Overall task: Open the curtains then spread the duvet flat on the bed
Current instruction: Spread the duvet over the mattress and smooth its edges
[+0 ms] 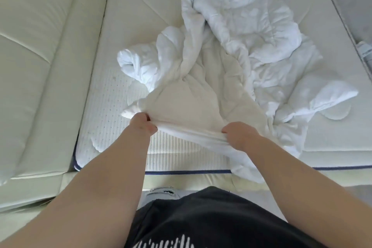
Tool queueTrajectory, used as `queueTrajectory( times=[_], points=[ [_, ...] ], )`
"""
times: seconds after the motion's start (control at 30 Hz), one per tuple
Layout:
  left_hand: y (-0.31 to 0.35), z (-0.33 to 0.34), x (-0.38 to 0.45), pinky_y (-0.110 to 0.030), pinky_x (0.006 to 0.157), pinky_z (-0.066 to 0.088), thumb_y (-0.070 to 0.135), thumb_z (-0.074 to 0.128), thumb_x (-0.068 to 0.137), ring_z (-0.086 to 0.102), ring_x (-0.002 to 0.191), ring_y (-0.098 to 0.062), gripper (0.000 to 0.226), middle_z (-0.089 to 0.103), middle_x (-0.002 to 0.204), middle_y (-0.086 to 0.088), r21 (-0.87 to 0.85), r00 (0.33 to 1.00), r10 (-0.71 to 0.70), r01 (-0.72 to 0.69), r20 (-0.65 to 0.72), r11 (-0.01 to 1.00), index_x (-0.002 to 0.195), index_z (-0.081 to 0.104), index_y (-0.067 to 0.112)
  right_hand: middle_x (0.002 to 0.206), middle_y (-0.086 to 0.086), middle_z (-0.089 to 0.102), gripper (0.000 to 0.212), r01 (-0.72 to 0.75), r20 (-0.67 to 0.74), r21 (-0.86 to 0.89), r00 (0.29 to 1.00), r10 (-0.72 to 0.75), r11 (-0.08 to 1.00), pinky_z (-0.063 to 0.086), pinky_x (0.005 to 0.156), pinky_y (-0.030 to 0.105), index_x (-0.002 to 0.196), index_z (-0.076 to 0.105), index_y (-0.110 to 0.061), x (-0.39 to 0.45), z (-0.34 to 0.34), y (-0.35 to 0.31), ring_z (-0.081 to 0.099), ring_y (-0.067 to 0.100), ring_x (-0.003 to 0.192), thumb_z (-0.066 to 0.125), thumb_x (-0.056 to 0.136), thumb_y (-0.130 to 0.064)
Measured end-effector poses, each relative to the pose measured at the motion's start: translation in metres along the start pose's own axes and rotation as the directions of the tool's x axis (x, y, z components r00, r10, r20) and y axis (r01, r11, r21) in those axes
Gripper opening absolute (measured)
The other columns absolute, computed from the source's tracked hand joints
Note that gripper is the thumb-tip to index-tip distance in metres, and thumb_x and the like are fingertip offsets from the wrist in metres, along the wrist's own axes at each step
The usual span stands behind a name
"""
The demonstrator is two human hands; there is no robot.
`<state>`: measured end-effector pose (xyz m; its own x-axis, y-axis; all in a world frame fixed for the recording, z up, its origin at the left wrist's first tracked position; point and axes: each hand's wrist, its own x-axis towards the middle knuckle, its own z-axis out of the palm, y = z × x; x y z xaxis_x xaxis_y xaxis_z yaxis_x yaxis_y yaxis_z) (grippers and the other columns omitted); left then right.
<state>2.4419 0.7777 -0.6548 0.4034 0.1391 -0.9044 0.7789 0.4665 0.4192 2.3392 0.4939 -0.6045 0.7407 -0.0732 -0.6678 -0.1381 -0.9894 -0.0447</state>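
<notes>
A white duvet (241, 46) lies crumpled and twisted in a heap on the bare mattress (124, 16), bunched toward the middle and right. Its near edge is lifted off the bed and stretched between my two hands. My left hand (142, 124) grips that edge near a corner, above the mattress's near left part. My right hand (240, 136) grips the same edge further right, fingers curled round the fabric. Part of the duvet hangs over the mattress's near side below my right hand. No curtains are in view.
A cream padded headboard (40, 56) runs along the left of the bed. The mattress has a dark blue piped border (181, 171) at its near side. Grey floor (354, 2) shows at the far right. My dark shirt fills the bottom.
</notes>
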Motion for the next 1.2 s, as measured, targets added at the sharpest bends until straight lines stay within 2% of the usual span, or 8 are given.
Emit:
queueTrajectory(
  times=[0.13,0.23,0.4,0.57,0.67,0.77,0.93,1.2],
  points=[
    [0.026,-0.068,-0.006,-0.034,0.084,0.050,0.021,0.061,0.082,0.067,0.085,-0.021,0.011,0.068,0.093,0.008,-0.122,0.985,-0.071,0.091,0.159,0.988,0.082,0.070,0.014,0.111,-0.002,0.060,0.032,0.043,0.143,-0.130,0.989,-0.025,0.991,0.050,0.088,0.036,0.110,0.062,-0.022,0.010,0.010,-0.071,0.058,0.022,0.104,0.044,0.090,-0.003],
    [0.052,-0.125,-0.016,-0.051,0.089,0.054,0.056,0.067,0.082,0.070,0.101,-0.035,0.044,0.074,0.109,-0.007,-0.015,0.975,0.012,-0.009,0.224,1.000,0.105,0.078,0.020,0.117,0.001,0.060,0.032,0.138,0.185,-0.190,0.977,-0.103,0.972,0.050,0.089,0.037,0.116,0.059,-0.018,0.026,0.012,-0.127,0.059,0.024,0.106,0.044,0.092,-0.004],
    [0.077,-0.229,-0.010,-0.045,0.068,0.058,0.021,0.073,0.076,0.071,0.077,-0.031,0.011,0.074,0.091,-0.008,-0.057,0.976,0.191,-0.198,-0.103,0.979,0.084,0.077,0.015,0.124,0.004,0.057,0.035,0.253,0.149,-0.152,0.962,-0.231,0.956,0.049,0.094,0.041,0.126,0.054,-0.018,0.044,0.007,-0.208,0.057,0.026,0.109,0.040,0.095,-0.011],
    [0.047,-0.305,0.005,-0.034,0.070,0.049,0.021,0.062,0.084,0.058,0.074,-0.027,0.036,0.064,0.092,-0.010,0.006,0.845,0.104,-0.118,-0.525,0.993,0.117,0.065,0.007,0.123,0.006,0.061,0.036,0.339,0.253,-0.224,0.926,-0.282,0.914,0.050,0.092,0.038,0.124,0.058,-0.012,0.045,0.013,-0.253,0.061,0.026,0.108,0.040,0.094,-0.005],
    [0.032,-0.298,0.010,-0.031,0.065,0.048,0.017,0.061,0.085,0.055,0.066,-0.021,0.024,0.062,0.093,-0.009,0.169,0.869,0.158,-0.088,-0.469,0.982,0.104,0.064,0.004,0.126,0.006,0.061,0.035,0.358,0.288,-0.252,0.915,-0.283,0.899,0.048,0.091,0.035,0.125,0.058,-0.012,0.051,0.014,-0.263,0.060,0.026,0.113,0.041,0.096,-0.007],
    [0.025,-0.274,0.017,-0.018,0.038,0.037,0.008,0.056,0.081,0.045,0.039,-0.012,0.009,0.047,0.062,-0.001,0.002,0.914,0.073,-0.079,-0.400,0.997,0.075,0.052,0.014,0.128,0.005,0.060,0.034,0.378,0.309,-0.272,0.905,-0.292,0.885,0.046,0.091,0.034,0.126,0.058,-0.013,0.061,0.019,-0.262,0.059,0.025,0.114,0.041,0.097,-0.010],
    [0.005,-0.258,0.030,-0.038,0.082,0.055,0.035,0.074,0.069,0.069,0.079,-0.026,0.029,0.073,0.086,-0.001,-0.321,0.951,-0.134,0.040,-0.280,0.946,0.092,0.070,0.018,0.125,0.003,0.058,0.036,0.419,0.304,-0.288,0.893,-0.332,0.861,0.049,0.093,0.039,0.127,0.054,-0.018,0.087,0.027,-0.266,0.056,0.026,0.113,0.042,0.094,-0.010],
    [-0.016,-0.287,0.027,-0.031,0.063,0.044,0.006,0.063,0.083,0.052,0.073,-0.024,0.018,0.053,0.080,-0.002,-0.090,0.868,0.095,-0.158,-0.488,0.983,0.078,0.053,0.020,0.125,0.013,0.046,0.049,0.511,0.045,-0.273,0.853,-0.520,0.815,0.046,0.084,0.042,0.140,0.039,-0.014,0.129,0.010,-0.350,0.051,0.034,0.116,0.043,0.091,-0.005]
  ],
)
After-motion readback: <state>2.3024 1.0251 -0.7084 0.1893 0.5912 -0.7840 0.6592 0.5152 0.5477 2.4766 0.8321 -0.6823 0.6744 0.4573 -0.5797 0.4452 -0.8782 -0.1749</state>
